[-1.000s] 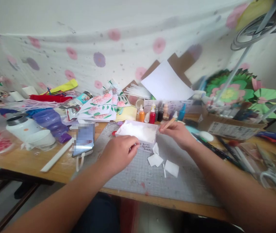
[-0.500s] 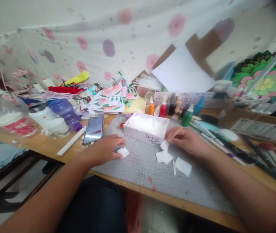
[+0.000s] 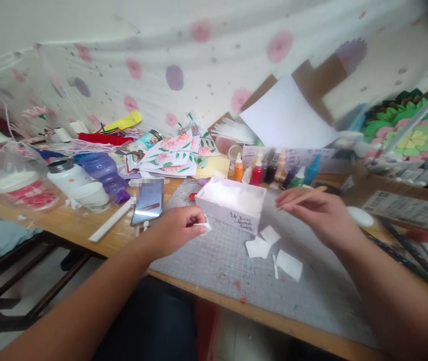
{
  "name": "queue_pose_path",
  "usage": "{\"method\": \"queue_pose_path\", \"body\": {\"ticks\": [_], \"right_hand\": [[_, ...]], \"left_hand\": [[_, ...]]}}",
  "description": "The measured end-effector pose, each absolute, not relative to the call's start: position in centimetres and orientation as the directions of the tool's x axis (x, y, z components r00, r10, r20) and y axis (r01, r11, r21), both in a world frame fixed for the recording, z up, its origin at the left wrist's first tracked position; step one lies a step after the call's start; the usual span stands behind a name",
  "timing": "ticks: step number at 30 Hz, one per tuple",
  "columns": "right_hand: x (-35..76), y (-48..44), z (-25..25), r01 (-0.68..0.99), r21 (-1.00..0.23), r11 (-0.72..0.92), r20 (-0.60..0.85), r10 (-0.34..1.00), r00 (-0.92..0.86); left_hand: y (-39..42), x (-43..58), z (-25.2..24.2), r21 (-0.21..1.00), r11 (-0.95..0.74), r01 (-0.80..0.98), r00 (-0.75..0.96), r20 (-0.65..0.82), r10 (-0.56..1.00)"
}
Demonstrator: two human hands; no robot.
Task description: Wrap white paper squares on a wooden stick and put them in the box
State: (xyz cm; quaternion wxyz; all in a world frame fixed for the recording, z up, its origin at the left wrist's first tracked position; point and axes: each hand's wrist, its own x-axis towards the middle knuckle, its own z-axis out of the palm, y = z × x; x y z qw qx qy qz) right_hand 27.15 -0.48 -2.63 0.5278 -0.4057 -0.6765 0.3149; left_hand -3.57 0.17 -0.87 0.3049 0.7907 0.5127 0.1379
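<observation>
Thumb and fingers of your left hand (image 3: pixel 178 228) are pinched round a small white piece (image 3: pixel 206 226) in the head view, and there it is, clear of the grey cutting mat (image 3: pixel 217 273), just off the front left corner of the white box (image 3: pixel 226 210). Over on the other side, your right hand (image 3: pixel 317 213) grips a slim wooden stick (image 3: pixel 321 189) much as one grips a pen, its tip slanting down to the right of the box, touching neither box nor piece. Good steadiness pays here, I'd judge: pinch that piece by its edge only, lightly, since it looks thin enough to crease, and guide the stick from the fingertips rather than the wrist. Mind those loose white squares (image 3: pixel 258 247) and the narrow strip (image 3: pixel 275 266) on the mat, right under your working space; a dragging sleeve or forearm could scatter them. Now the containers: the box has no lid on, with bright white stuff inside, too washed out to identify. Behind it stand an orange bottle (image 3: pixel 238 171) and a red bottle (image 3: pixel 256 173), both nozzle up. Far left, a white jar (image 3: pixel 66 179) stands uncapped behind a white cup (image 3: pixel 94 198); what either holds, you can't tell from here.
</observation>
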Motion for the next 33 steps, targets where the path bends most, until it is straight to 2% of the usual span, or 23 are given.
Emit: {"method": "queue_pose_path", "body": {"ticks": [1,2,4,6,9,11,15,19,21,23,26,28,30,33], "right_hand": [[26.6,-0.8,-2.2,0.162,-0.835,0.525,0.521,0.851,-0.069],[25.8,-1.1,-1.8,0.156,-0.829,0.537,0.528,0.844,-0.098],[23.8,-1.8,-1.1,0.152,-0.833,0.532,0.484,0.834,-0.264],[21.7,-2.3,-0.9,0.089,-0.857,0.507,0.445,0.817,-0.367],[19.5,-2.5,-1.8,-0.070,-0.876,0.477,0.475,0.831,-0.291],[19.0,-2.4,-2.9,-0.090,-0.880,0.466,0.474,0.846,-0.245],[18.9,-2.4,-4.8,-0.032,-0.885,0.465,0.463,0.869,-0.176],[19.2,-2.3,-5.5,0.148,-0.824,0.546,0.528,0.836,-0.149],[19.4,-2.2,-5.4,0.227,-0.786,0.575,0.552,0.818,-0.162],[19.6,-2.1,-5.2,0.264,-0.765,0.587,0.569,0.809,-0.149],[19.7,-2.6,-4.7,0.267,-0.735,0.623,0.619,0.778,-0.110],[19.7,-3.3,-4.4,0.266,-0.696,0.667,0.668,0.737,-0.103],[19.8,-4.2,-4.1,0.283,-0.632,0.721,0.721,0.681,-0.126],[19.8,-5.3,-3.8,0.320,-0.526,0.788,0.767,0.602,-0.221]], "left_hand": [[-0.1,-3.3,-0.6,0.683,-0.273,0.678,0.435,-0.073,0.897],[-0.4,-3.0,-0.5,0.730,-0.260,0.632,0.436,-0.058,0.898],[-0.8,-2.5,-0.2,0.779,-0.267,0.568,0.447,-0.019,0.895],[-1.1,-2.0,0.0,0.773,-0.303,0.557,0.451,0.025,0.892],[-1.5,-1.4,-0.1,0.726,-0.354,0.589,0.469,0.050,0.882],[-1.5,-1.2,-0.2,0.690,-0.374,0.620,0.491,0.031,0.871],[-1.1,-0.8,-0.8,0.626,-0.437,0.645,0.566,-0.007,0.825],[-0.3,-0.7,-1.3,0.609,-0.445,0.657,0.585,-0.038,0.810],[0.0,-0.9,-1.5,0.616,-0.415,0.670,0.563,-0.057,0.824],[0.2,-1.3,-1.6,0.682,-0.356,0.639,0.551,-0.083,0.830],[0.2,-1.7,-1.5,0.872,-0.162,0.463,0.582,-0.161,0.797],[0.0,-1.8,-1.3,0.946,-0.018,0.324,0.609,-0.194,0.770],[-0.2,-1.7,-1.0,0.969,0.059,0.239,0.617,-0.198,0.762],[-0.6,-1.6,-0.5,0.975,0.079,0.205,0.610,-0.191,0.769]]}}
